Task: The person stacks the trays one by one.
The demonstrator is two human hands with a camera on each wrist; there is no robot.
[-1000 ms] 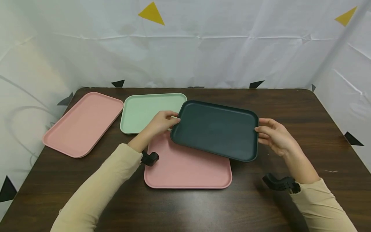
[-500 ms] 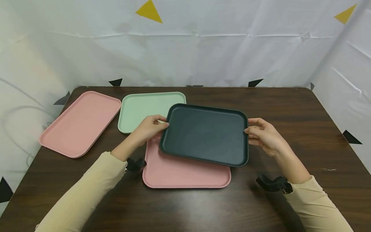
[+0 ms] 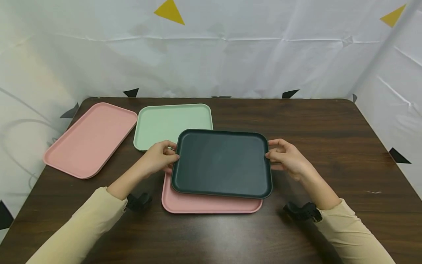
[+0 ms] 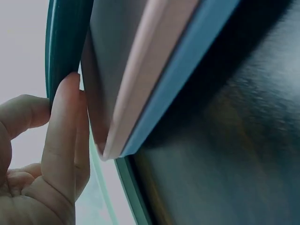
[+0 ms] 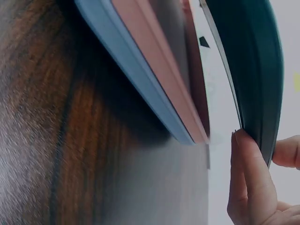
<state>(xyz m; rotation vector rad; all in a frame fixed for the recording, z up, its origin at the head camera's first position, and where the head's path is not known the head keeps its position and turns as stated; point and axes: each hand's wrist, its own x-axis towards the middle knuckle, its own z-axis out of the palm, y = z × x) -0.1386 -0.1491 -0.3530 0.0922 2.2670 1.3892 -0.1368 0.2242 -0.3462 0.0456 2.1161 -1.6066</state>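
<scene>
A dark green rectangular tray (image 3: 221, 164) is held up by its two short sides. My left hand (image 3: 159, 157) pinches its left edge, thumb on top and fingers beneath. At the opposite edge, my right hand (image 3: 287, 157) grips it the same way. Directly under it lies a pink tray (image 3: 211, 204), mostly covered in the head view. Both wrist views show a gap between the dark green tray and this pink one. Beneath the pink rim, a blue tray (image 4: 164, 93) shows in the left wrist view; the head view hides it.
A light green tray (image 3: 168, 119) lies behind, partly overlapped in view by the dark green tray. Another pink tray (image 3: 90, 141) lies angled at the table's left side. White sheeting (image 3: 217, 62) surrounds the brown wooden table (image 3: 329, 146) at the back and sides.
Both hands have brought the dark green tray left and toward me over the pink tray. Its tilt in the head view has lessened, so it lies nearly parallel with the tray below.
</scene>
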